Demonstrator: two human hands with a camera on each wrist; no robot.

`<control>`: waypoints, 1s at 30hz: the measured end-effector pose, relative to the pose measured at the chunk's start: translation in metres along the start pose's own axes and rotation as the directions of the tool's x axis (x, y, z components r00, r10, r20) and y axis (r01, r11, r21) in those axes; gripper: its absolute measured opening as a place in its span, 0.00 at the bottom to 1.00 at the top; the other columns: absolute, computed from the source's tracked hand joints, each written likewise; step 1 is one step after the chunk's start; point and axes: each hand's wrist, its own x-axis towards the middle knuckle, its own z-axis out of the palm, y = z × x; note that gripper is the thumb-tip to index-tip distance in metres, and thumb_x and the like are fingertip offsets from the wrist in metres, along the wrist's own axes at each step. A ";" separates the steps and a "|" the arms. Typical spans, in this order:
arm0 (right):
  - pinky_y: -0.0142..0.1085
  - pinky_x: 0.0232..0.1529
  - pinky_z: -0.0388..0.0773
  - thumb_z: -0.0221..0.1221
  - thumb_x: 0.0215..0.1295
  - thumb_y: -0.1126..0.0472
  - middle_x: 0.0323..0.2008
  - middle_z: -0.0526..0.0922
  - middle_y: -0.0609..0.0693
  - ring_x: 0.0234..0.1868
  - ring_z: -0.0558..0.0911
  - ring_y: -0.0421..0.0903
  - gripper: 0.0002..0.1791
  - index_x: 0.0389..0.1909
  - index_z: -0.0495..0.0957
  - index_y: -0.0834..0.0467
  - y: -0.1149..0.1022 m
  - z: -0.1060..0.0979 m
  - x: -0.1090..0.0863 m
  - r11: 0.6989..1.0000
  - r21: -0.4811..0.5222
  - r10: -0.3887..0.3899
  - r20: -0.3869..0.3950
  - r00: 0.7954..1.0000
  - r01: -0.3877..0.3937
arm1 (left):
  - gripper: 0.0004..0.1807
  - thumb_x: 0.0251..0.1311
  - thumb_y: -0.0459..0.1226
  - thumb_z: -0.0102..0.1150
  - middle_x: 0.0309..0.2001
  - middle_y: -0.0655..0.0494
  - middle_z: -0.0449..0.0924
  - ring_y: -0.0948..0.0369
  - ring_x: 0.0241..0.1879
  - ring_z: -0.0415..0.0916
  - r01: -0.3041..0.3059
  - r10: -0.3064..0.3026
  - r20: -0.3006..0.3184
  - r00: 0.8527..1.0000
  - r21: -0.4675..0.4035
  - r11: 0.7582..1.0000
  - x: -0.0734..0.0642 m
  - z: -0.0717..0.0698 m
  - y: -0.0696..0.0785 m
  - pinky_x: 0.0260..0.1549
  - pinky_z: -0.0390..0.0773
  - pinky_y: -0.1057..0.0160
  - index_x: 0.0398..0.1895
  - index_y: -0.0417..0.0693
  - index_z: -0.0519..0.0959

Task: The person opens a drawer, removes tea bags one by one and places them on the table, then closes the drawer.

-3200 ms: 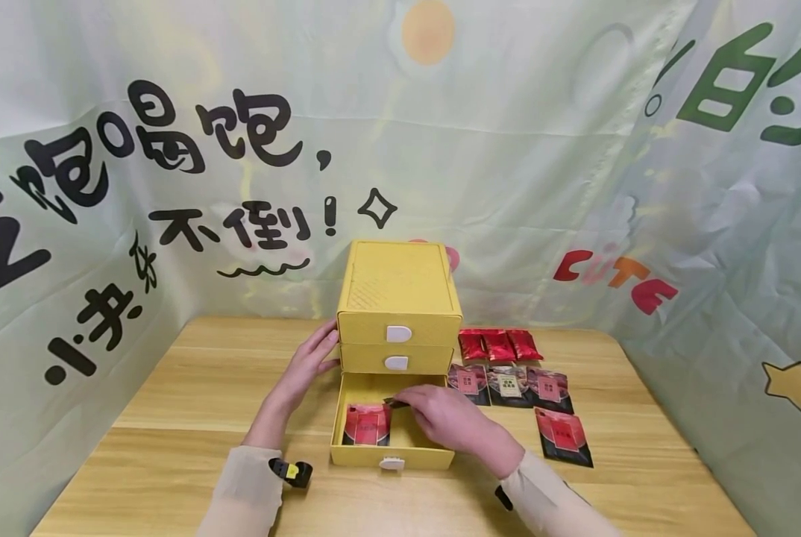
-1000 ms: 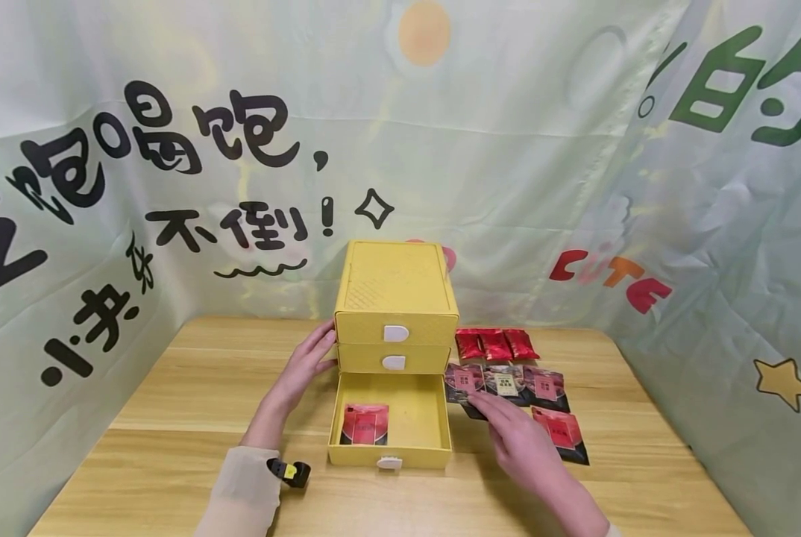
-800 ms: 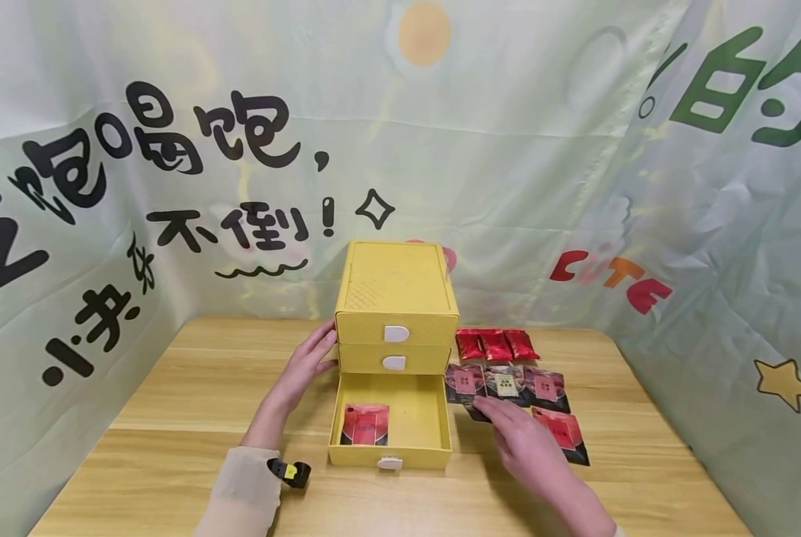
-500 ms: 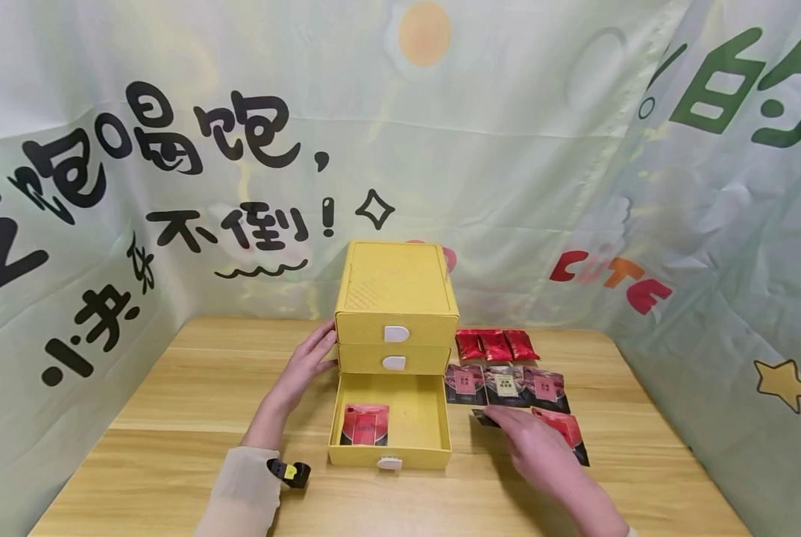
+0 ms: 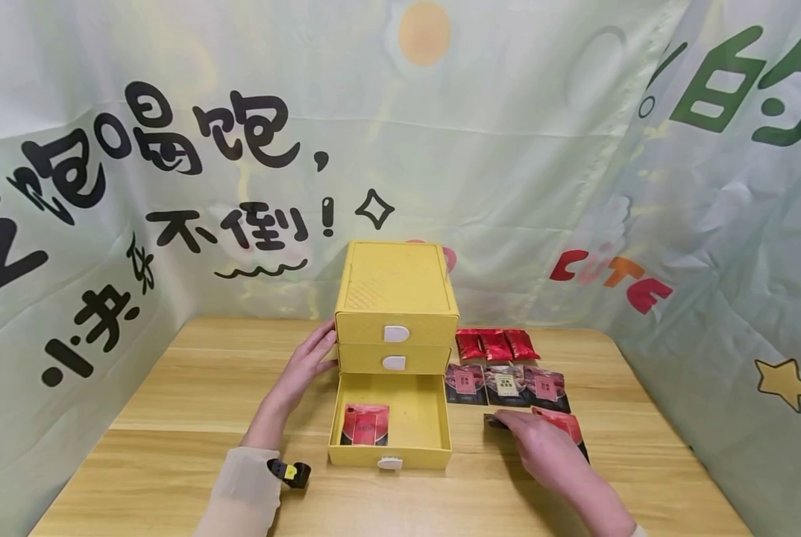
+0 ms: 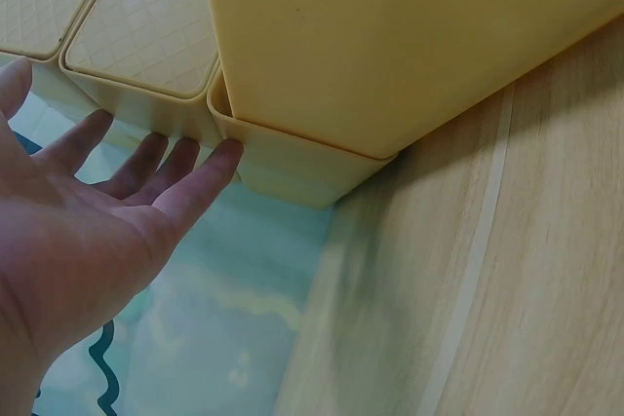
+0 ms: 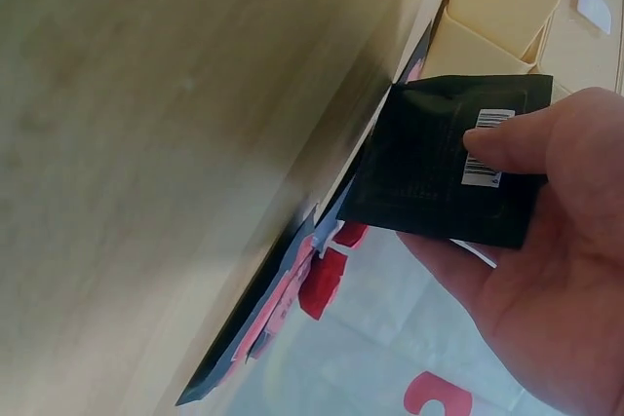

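A yellow drawer cabinet stands mid-table, its bottom drawer pulled out with a red-and-black sachet lying at the left inside. My left hand rests its fingertips against the cabinet's left side; in the left wrist view the fingers are spread along the drawer casings. To the right of the drawer, my right hand pinches a flat black sachet between thumb and fingers. Its barcoded side faces the right wrist camera. Another red-and-black sachet lies on the table, partly hidden behind that hand.
Three dark sachets lie in a row right of the cabinet, with three shiny red packets behind them. A black strap with a yellow mark sits at my left cuff. Printed cloth hangs around the wooden table.
My right hand has left the drawer, holding the black sachet, passed near the dark sachet row, and moved further right towards the lone sachet. The left hand stays put.
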 end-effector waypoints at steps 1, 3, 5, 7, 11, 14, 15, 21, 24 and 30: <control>0.49 0.53 0.86 0.62 0.60 0.78 0.55 0.87 0.55 0.55 0.86 0.54 0.26 0.60 0.83 0.61 0.001 0.000 0.000 1.000 0.001 0.001 0.005 1.000 -0.001 | 0.34 0.82 0.47 0.44 0.82 0.43 0.52 0.44 0.79 0.53 -0.001 0.001 0.001 1.000 0.000 1.000 0.000 0.000 0.000 0.71 0.68 0.39 0.83 0.41 0.53; 0.49 0.52 0.86 0.62 0.60 0.78 0.55 0.87 0.54 0.54 0.86 0.53 0.26 0.60 0.83 0.60 0.002 0.000 0.000 1.000 0.004 0.007 0.020 1.000 -0.007 | 0.34 0.82 0.47 0.45 0.82 0.44 0.53 0.45 0.79 0.53 -0.001 0.001 0.003 1.000 -0.002 1.000 0.000 0.001 0.000 0.71 0.68 0.39 0.83 0.42 0.54; 0.50 0.51 0.86 0.63 0.60 0.77 0.55 0.87 0.54 0.54 0.86 0.53 0.26 0.60 0.83 0.60 0.003 0.000 0.000 1.000 0.011 0.013 0.037 0.999 -0.013 | 0.34 0.82 0.47 0.44 0.82 0.44 0.53 0.45 0.79 0.53 -0.004 0.004 0.006 1.000 -0.004 1.000 0.001 0.001 0.000 0.71 0.68 0.39 0.83 0.42 0.54; 0.50 0.50 0.86 0.63 0.60 0.77 0.56 0.87 0.54 0.54 0.86 0.54 0.26 0.60 0.83 0.60 0.004 0.000 0.000 1.000 0.016 0.018 0.058 0.998 -0.019 | 0.34 0.82 0.47 0.44 0.82 0.44 0.53 0.45 0.79 0.53 -0.007 0.007 0.009 1.000 -0.006 1.000 0.001 0.001 0.000 0.71 0.67 0.39 0.83 0.41 0.53; 0.52 0.51 0.86 0.62 0.60 0.78 0.58 0.86 0.55 0.56 0.86 0.55 0.27 0.61 0.82 0.61 0.005 0.000 -0.001 0.999 0.032 0.032 0.097 0.995 -0.035 | 0.34 0.83 0.46 0.44 0.82 0.43 0.53 0.45 0.79 0.54 -0.007 0.007 0.009 1.000 -0.008 1.000 0.001 0.001 0.000 0.71 0.67 0.39 0.83 0.41 0.54; 0.53 0.53 0.85 0.62 0.61 0.78 0.60 0.85 0.55 0.58 0.85 0.56 0.27 0.62 0.82 0.61 0.006 0.001 0.000 0.998 0.042 0.047 0.129 0.991 -0.052 | 0.33 0.83 0.46 0.43 0.82 0.43 0.53 0.46 0.78 0.54 -0.007 0.007 0.009 1.000 -0.010 1.000 0.001 0.001 0.000 0.71 0.67 0.39 0.83 0.41 0.54; 0.54 0.54 0.84 0.62 0.62 0.77 0.60 0.84 0.56 0.58 0.84 0.56 0.27 0.62 0.82 0.61 0.006 0.001 0.000 0.997 0.046 0.053 0.141 0.989 -0.060 | 0.33 0.83 0.46 0.43 0.82 0.44 0.53 0.46 0.78 0.54 -0.006 0.006 0.009 1.000 -0.010 1.000 0.001 0.001 0.000 0.71 0.67 0.39 0.83 0.41 0.54; 0.60 0.61 0.78 0.62 0.64 0.75 0.65 0.80 0.60 0.66 0.78 0.61 0.26 0.64 0.80 0.64 0.009 0.003 -0.002 0.992 0.098 0.057 0.206 0.977 -0.078 | 0.34 0.82 0.47 0.44 0.82 0.44 0.53 0.46 0.78 0.54 -0.002 0.002 0.007 1.000 -0.006 1.000 0.001 0.001 0.000 0.71 0.67 0.39 0.83 0.42 0.54; 0.61 0.64 0.76 0.61 0.65 0.74 0.67 0.78 0.62 0.68 0.76 0.62 0.26 0.65 0.78 0.65 0.012 0.004 -0.002 0.990 0.114 0.052 0.230 0.972 -0.080 | 0.34 0.82 0.47 0.44 0.82 0.44 0.53 0.46 0.78 0.54 -0.002 0.002 0.006 1.000 -0.004 1.000 0.001 0.001 0.001 0.71 0.68 0.39 0.83 0.42 0.54; 0.63 0.66 0.73 0.61 0.63 0.74 0.69 0.75 0.63 0.70 0.73 0.64 0.29 0.67 0.77 0.65 0.015 0.005 -0.002 0.986 0.133 0.059 0.269 0.961 -0.098 | 0.34 0.82 0.47 0.44 0.81 0.44 0.54 0.46 0.78 0.55 -0.007 0.007 0.006 1.000 -0.003 1.000 0.000 0.002 0.002 0.71 0.68 0.39 0.83 0.42 0.54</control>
